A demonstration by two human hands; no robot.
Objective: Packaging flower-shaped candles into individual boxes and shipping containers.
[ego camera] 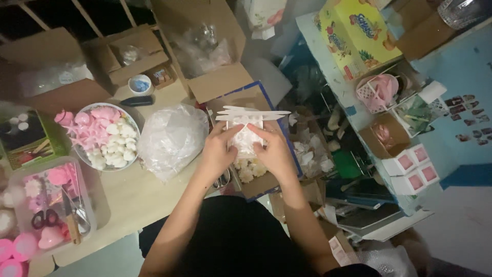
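White mould: centre, pinched at both sides over a box
Left hand: fingers closed on mould's 9 o'clock edge
Right hand: grips 3 o'clock edge
Sticks: across mould's 12 o'clock edge
Progress: white casts lie in box; bowl at 9 o'clock is full

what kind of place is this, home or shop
Likely a home craft or packing corner: open cardboard boxes, a bowl of pink and white moulded pieces, and scissors in a clear tub on the crowded table.

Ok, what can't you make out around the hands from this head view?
- White mould: middle covered by left hand and right hand.
- Scissors: mostly under the left wrist.
- Pale pieces in the cardboard box: too blurred to identify.
- Clear plastic bag: contents unreadable.
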